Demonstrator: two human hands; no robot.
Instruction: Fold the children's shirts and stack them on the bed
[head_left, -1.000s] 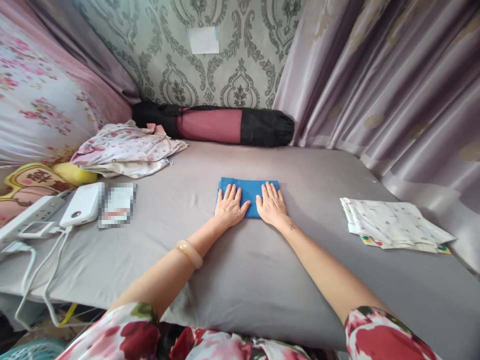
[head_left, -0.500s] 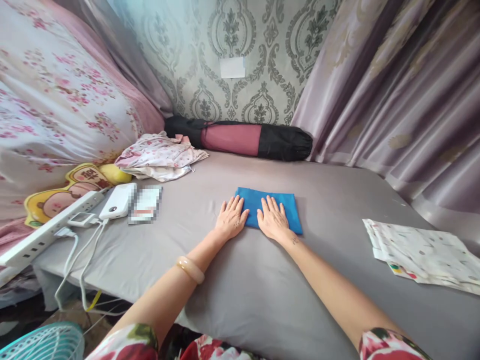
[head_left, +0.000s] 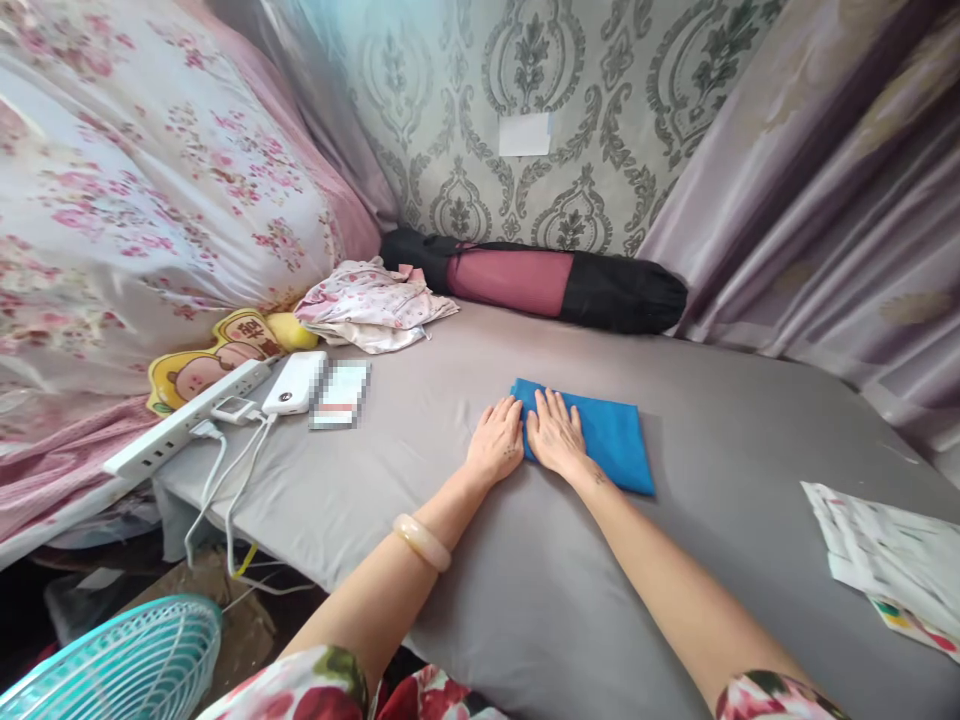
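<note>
A folded blue cloth (head_left: pixel 611 440) lies flat as a rectangle on the grey sheet (head_left: pixel 420 400). My right hand (head_left: pixel 555 430) rests palm down on the left part of the cloth, its fingers stretched out. Right beside it, my left hand (head_left: pixel 497 438) lies flat at the cloth's left edge, fingers extended, partly on the sheet. Both hands are open and grip nothing. The cloth's lower left corner is hidden under them.
A rolled mat in a black and maroon bag (head_left: pixel 517 280) lies along the wall. At left are crumpled printed fabric (head_left: pixel 375 305), a white power bank (head_left: pixel 296 383), a power strip (head_left: pixel 187 420) and a teal fan (head_left: pixel 127 660). Folded white printed cloth (head_left: pixel 892 560) sits at right.
My right hand has slid left across the blue cloth, so the two hands are now close together. The whole view has shifted, with the surroundings appearing further right.
</note>
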